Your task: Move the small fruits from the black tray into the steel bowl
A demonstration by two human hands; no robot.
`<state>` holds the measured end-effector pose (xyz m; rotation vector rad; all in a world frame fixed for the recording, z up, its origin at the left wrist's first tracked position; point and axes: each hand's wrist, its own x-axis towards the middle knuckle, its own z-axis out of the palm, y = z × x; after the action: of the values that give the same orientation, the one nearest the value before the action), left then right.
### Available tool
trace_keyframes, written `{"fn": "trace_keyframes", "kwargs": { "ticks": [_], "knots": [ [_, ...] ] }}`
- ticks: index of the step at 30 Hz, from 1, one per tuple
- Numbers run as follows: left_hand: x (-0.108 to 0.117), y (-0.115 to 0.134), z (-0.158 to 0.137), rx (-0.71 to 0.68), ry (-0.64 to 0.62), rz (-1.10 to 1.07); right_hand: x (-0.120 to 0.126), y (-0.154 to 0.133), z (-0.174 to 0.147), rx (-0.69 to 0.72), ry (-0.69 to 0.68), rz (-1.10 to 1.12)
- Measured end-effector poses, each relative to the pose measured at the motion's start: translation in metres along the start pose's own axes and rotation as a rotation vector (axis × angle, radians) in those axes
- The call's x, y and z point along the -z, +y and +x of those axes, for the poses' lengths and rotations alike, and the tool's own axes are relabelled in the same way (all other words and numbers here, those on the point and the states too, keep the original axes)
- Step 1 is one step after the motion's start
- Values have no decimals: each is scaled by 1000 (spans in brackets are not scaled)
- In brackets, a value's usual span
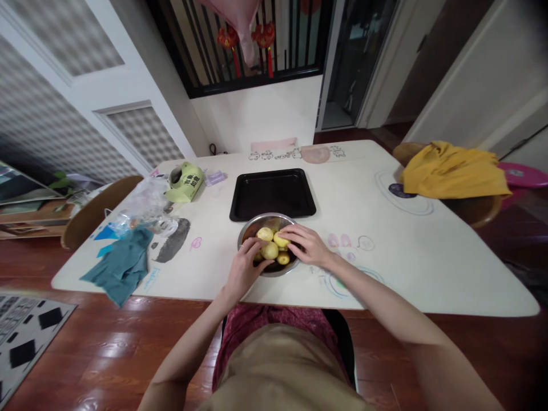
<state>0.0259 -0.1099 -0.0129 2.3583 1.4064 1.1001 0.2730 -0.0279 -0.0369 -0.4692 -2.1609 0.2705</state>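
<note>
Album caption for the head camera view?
Left hand and right hand on yellow produce in a metal bowl, black tray beyond.

Bowl (280, 273): much of the base obscured by the round yellow pieces (269, 251); number of lower pieces not determinable. Left hand (245, 266) and right hand (311, 245) each mask part of a piece and of the bowl's rim; exact contact beneath the fingers cannot be verified from where I stand. Black tray (272, 194): near edge partly behind the bowl. Clear plastic bag (145, 197): contents blurred, unidentified. Yellow cloth (454, 171) covers much of its chair (479, 212). Pink hanging item (240, 17) and patterned mat (36, 334): cut off at the margins of view.
</note>
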Motion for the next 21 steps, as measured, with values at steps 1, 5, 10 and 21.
{"fn": "trace_keyframes", "kwargs": {
  "ticks": [1,5,10,21],
  "knots": [
    [0,0,0,0,2,0,0,0,0,-5,6,4],
    [0,0,1,-2,14,24,-2,-1,0,-32,51,40],
    [-2,-1,4,-3,15,46,-4,0,-1,-84,53,107],
    [1,-4,3,32,-19,-30,-3,1,-1,-89,34,138]
  ]
}}
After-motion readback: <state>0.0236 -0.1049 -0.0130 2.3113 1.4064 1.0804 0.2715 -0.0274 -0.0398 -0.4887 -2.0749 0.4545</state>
